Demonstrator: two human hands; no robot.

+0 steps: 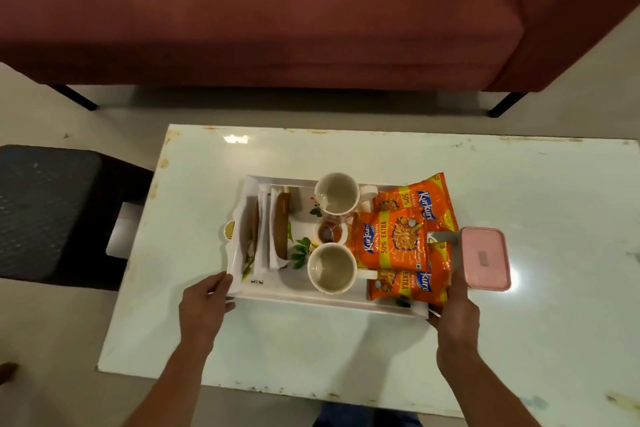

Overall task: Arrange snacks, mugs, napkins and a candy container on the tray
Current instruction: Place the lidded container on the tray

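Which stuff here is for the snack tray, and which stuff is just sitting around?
For the tray job: the tray, two mugs, the napkins, the orange snack packets, the pink container, and both hands gripping the tray's near corners, left hand, right hand.

Just around: the red sofa, the dark stool, the white table.

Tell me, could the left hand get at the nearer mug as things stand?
Probably yes. The left hand grips the tray at its near left corner; the nearer mug stands just beyond, with nothing between them, though the hand must let go first.

napkins (265, 230) left on tray (311, 298), mugs (333, 269) centre, snack packets (391, 241) right
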